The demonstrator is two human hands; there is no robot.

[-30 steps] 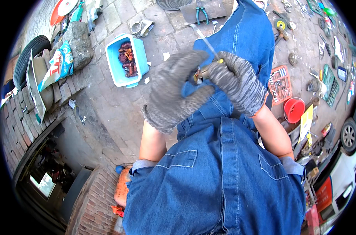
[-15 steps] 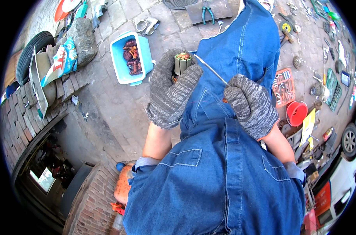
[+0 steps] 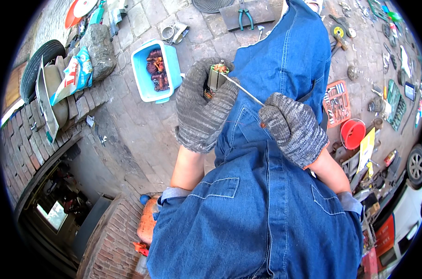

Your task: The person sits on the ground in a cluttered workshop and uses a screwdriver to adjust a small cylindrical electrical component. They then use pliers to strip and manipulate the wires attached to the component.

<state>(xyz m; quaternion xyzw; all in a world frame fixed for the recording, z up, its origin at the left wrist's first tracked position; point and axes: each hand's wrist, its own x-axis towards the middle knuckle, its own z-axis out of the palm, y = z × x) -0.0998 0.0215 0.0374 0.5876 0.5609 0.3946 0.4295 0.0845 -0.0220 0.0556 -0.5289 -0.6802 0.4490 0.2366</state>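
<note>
My left hand point(image 3: 204, 104), in a grey knit glove, is wrapped round a small motor armature point(image 3: 215, 80). Copper windings show at the armature's upper end, and its shaft points up and away. In my right hand point(image 3: 292, 128), gloved alike, is a screwdriver point(image 3: 245, 90) gripped by its handle, which the fingers mostly hide. The thin metal shaft reaches up and left, its tip at the armature's winding end; whether it touches or goes under the wire, I cannot tell. Both hands are over my blue denim apron point(image 3: 248, 200).
A light-blue plastic basin point(image 3: 173, 69) holding copper coils stands left of my left hand. Teal-handled pliers point(image 3: 245, 18) lie on a dark plate ahead. To the right are an orange tool case point(image 3: 336, 103), a red bucket point(image 3: 352, 133) and a hammer point(image 3: 340, 43). A tyre point(image 3: 34, 69) leans far left.
My right hand has moved slightly left, bringing the screwdriver's tip onto the armature's winding end. My left hand, still round the armature, has hardly moved.
</note>
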